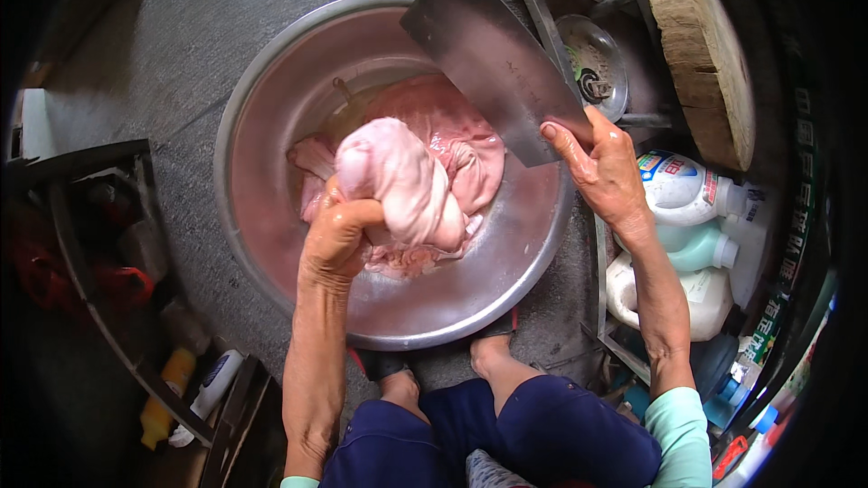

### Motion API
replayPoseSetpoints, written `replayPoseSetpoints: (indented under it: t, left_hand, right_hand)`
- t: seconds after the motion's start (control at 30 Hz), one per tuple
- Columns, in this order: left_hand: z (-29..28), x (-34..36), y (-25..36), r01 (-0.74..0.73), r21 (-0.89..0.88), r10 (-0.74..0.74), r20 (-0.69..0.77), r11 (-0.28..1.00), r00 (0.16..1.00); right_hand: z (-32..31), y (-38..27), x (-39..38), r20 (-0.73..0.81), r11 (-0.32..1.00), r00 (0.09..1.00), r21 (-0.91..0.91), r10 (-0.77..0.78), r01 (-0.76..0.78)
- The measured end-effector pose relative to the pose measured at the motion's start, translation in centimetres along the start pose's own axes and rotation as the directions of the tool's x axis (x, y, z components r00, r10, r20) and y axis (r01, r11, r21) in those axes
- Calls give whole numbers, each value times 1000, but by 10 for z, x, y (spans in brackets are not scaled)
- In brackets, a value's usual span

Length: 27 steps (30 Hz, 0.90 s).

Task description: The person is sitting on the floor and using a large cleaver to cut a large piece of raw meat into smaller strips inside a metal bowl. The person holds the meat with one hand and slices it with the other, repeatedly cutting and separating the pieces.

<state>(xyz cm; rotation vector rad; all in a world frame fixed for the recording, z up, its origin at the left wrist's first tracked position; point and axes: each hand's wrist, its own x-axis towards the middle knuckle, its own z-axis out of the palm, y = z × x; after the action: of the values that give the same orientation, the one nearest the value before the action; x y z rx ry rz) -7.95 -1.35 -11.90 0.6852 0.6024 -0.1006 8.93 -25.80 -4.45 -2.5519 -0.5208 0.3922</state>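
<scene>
My left hand (339, 230) is closed round a pale pink, wrinkled piece of raw meat (402, 181), which looks like animal stomach or skin. It is lifted over a wide metal basin (434, 312) on the floor. More raw pink meat (425, 99) lies in the basin with a little liquid. In my right hand (606, 167) is a cleaver (497, 59), gripped near the base of its blade, my thumb on the blade's side. The broad dark blade points up and left above the basin's right rim. My fingers hide the handle.
On the right, a metal rack (541, 14) holds a glass dish (592, 63), a thick round wooden block (701, 63) and several detergent bottles (674, 185). At the lower left, a yellow bottle (169, 393) and a white bottle (212, 393) sit by a dark frame (95, 298).
</scene>
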Motion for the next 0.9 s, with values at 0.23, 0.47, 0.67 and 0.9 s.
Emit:
replayPoseSetpoints:
  t: [0.23, 0.47, 0.67, 0.9]
  left_hand:
    - [-51, 36, -50, 147, -193, -210, -366, 970, 907]
    - [-130, 23, -82, 252, -219, -313, -317, 943, 895]
    - [-99, 1, -70, 234, -301, -358, -469, 924, 808]
    - [-102, -10, -72, 208, -290, -336, -523, 934, 783]
  right_hand:
    - [23, -23, -23, 209, 989, 976, -116, -64, 90]
    - [82, -13, -10, 381, 935, 891, -149, -246, 322]
    - [71, -6, 4, 358, 917, 918, -283, -172, 282]
    - [74, -6, 15, 283, 909, 935, -294, -212, 295]
